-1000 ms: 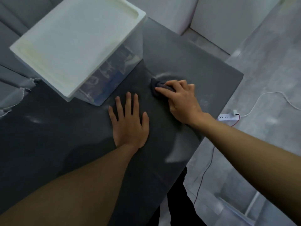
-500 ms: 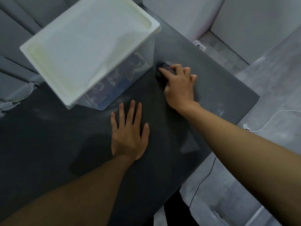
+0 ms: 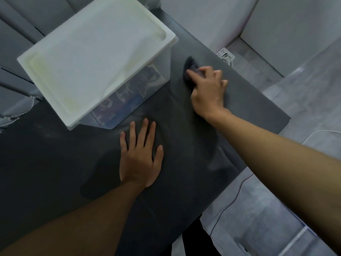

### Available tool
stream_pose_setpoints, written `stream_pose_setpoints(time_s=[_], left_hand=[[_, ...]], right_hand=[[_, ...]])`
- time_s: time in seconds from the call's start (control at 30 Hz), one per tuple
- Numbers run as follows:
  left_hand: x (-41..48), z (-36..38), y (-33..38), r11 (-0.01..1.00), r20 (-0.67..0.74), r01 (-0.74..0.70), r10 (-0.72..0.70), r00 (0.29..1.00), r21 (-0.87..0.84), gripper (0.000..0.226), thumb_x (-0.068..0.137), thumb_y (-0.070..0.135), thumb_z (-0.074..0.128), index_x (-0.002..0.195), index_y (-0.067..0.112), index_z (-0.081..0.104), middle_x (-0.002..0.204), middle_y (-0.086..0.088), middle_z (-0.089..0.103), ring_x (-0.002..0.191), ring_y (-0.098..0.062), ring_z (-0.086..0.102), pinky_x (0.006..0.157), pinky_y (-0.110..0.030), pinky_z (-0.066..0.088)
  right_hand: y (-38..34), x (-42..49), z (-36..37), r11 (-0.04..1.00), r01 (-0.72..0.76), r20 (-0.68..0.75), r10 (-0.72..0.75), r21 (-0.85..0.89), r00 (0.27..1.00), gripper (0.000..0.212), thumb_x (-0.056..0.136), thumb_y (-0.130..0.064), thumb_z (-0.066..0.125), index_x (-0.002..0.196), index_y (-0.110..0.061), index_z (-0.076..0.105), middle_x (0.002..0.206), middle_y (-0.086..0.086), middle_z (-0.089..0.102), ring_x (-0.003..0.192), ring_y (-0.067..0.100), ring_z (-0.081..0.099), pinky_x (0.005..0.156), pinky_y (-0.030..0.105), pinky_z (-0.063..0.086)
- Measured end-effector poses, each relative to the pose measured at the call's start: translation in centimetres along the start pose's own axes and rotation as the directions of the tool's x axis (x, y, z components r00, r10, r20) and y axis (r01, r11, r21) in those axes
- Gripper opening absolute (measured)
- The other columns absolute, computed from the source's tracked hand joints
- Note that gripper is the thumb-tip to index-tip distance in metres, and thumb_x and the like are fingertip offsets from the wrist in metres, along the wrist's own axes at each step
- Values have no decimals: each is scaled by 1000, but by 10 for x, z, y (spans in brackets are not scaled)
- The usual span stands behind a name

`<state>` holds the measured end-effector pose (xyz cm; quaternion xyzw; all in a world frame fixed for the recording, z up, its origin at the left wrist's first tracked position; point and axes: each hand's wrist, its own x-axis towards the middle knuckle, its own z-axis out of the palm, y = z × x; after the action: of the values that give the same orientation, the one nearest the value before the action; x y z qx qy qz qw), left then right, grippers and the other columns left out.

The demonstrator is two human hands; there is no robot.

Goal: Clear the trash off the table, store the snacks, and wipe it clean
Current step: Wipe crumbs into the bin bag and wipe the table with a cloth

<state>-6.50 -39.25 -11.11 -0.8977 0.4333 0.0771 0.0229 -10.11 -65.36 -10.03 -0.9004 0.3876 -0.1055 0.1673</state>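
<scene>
My right hand presses a dark cloth onto the dark grey table, at its far right part, just right of the storage box. Only the far end of the cloth shows past my fingers. My left hand lies flat on the table with fingers spread, in front of the box, holding nothing. The clear plastic storage box with a white lid stands at the far left; snack packets show through its side wall.
The table's right edge runs diagonally close to my right wrist. Beyond it on the grey floor lie a white power strip and a thin cable. Grey cushions border the table at the left.
My right hand has slid the cloth away from me along the table, from beside the left hand up past the box's corner. The left hand has stayed flat in place.
</scene>
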Motion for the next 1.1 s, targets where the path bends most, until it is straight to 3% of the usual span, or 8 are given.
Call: stream_pose_setpoints(time_s=[0.1,0.17,0.33,0.4,0.6,0.8,1.0,1.1], left_hand=[[1,-1,1,1000,-1,-5,5,1000,9,67,101,48,27,160,19,16,168,-2,9,155,-31,4,122,-57,10],[2,-1,2,1000,4,-1,1,1000,3,67,100,48,26,160,20,16,168,-2,10,155,-31,4,122,-57,10],[2,0,1,1000,16,10,-10,1000,-17,67,100,50,23,161,22,13,168,1,6,155,-28,-1,123,-55,7],[3,0,1,999,15,12,-12,1000,-30,67,100,51,23,161,23,13,168,1,5,155,-28,-1,122,-56,7],[2,-2,2,1000,17,-5,5,1000,-2,65,100,50,20,161,29,7,168,8,1,154,-33,-1,120,-62,8],[5,0,3,1000,29,7,-7,1000,-12,65,99,52,12,160,33,0,168,11,-6,154,-31,-7,120,-62,0],[4,-8,6,1000,42,16,-14,999,-26,65,98,50,21,159,31,11,167,8,11,152,-35,7,118,-66,9],[16,-17,14,996,13,39,-39,999,-83,58,99,40,38,153,24,28,160,0,29,145,-34,19,115,-67,14]], right_hand=[[11,-32,0,916,400,65,-399,-10,915,47,90,-20,45,132,-35,62,130,2,57,111,33,49,83,42,32],[26,-24,-6,882,470,75,-466,-44,881,47,92,-26,39,131,-36,63,129,0,59,110,32,50,84,43,32],[33,-3,-9,992,-122,-68,121,-12,990,56,86,-14,46,135,-40,57,136,-5,50,119,29,41,88,39,25],[17,-25,-5,984,-170,-80,173,44,982,58,83,-15,45,134,-40,58,136,-5,51,118,29,42,88,40,27],[53,-73,-17,916,398,53,-395,-54,917,50,88,-18,51,131,-40,61,133,-6,57,113,28,50,83,43,33],[70,-76,-27,975,-221,-143,222,21,965,55,86,-12,48,133,-38,60,136,-2,54,116,32,44,86,43,29],[82,-152,-31,932,362,27,-361,-35,932,50,88,-16,47,131,-36,62,133,-1,58,110,32,51,81,42,37],[116,-144,-45,940,312,-1,-315,-139,949,51,88,-18,47,132,-40,61,135,-2,57,113,31,50,83,39,30]])
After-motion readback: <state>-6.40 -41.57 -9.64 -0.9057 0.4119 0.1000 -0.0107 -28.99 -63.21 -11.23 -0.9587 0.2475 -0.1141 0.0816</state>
